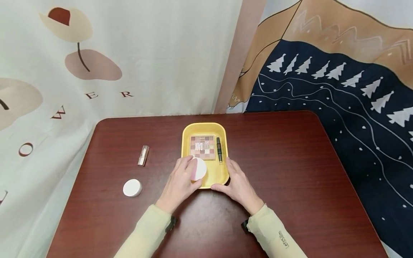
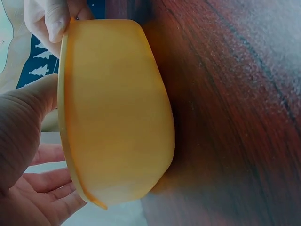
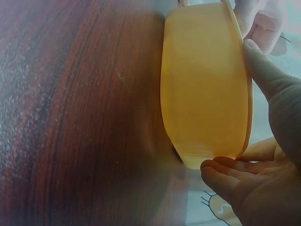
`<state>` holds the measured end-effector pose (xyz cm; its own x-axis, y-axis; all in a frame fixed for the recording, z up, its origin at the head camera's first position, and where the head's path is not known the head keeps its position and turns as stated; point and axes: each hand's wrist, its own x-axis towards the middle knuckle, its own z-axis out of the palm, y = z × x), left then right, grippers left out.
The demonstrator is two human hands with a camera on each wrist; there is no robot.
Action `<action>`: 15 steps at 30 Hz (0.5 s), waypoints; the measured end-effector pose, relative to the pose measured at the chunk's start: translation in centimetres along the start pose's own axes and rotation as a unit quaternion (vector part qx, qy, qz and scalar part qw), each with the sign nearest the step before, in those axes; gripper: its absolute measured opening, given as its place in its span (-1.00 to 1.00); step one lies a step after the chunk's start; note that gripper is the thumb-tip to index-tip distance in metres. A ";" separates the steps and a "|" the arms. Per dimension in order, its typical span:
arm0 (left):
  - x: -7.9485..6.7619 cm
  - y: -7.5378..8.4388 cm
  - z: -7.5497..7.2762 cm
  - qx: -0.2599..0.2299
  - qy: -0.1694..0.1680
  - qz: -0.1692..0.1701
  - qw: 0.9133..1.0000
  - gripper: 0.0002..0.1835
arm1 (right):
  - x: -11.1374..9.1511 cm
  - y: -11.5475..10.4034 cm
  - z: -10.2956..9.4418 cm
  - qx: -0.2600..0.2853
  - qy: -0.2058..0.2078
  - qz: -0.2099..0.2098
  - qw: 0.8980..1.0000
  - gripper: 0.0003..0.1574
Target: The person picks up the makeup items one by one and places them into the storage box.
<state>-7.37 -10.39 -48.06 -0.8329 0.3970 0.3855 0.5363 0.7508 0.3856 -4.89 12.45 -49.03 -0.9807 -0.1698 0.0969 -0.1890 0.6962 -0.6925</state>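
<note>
My left hand (image 1: pixel 180 179) is at the left side of a yellow plastic tray (image 1: pixel 214 175), thumb and fingers around a round white-and-pink item (image 1: pixel 200 169); its exact kind is unclear. The right hand (image 1: pixel 238 184) grips the tray's near right corner. In the right wrist view, its thumb (image 3: pixel 265 68) touches the rim and its fingers (image 3: pixel 223 181) press the wall. Inside the tray lie an eyeshadow palette (image 1: pixel 202 147) and, to its right, a slim dark tube with a clear end (image 1: pixel 219 149). The left wrist view shows the tray's near wall (image 2: pixel 117 108), hiding its contents.
Left of the tray, a lipstick-like tube (image 1: pixel 143 156) lies on the dark red wooden table (image 1: pixel 290 161). Nearer me is a round white-lidded jar (image 1: pixel 132 187). Printed curtains (image 1: pixel 161 53) hang behind and beside the table.
</note>
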 end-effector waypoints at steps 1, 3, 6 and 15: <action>0.1 0.0 0.0 0.003 -0.001 0.003 1.000 -0.39 | 0.0 0.0 0.0 0.000 0.001 -0.001 1.000 0.45; 0.2 -0.1 0.0 0.009 -0.006 0.009 1.000 -0.38 | 0.0 0.1 0.0 0.000 0.003 -0.004 1.000 0.43; 0.5 -0.1 0.0 0.018 -0.016 0.014 1.000 -0.37 | 0.1 0.1 0.0 0.000 0.005 -0.009 1.000 0.42; 1.1 -0.1 0.2 0.043 -0.046 0.024 0.998 -0.39 | 0.0 0.0 0.0 -0.003 0.001 -0.006 1.000 0.42</action>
<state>-8.35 -9.92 -47.84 -0.8182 0.4769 0.3211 0.5649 0.7707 0.2948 -4.90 12.46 -49.09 -0.9784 -0.1771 0.1067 -0.2012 0.6977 -0.6875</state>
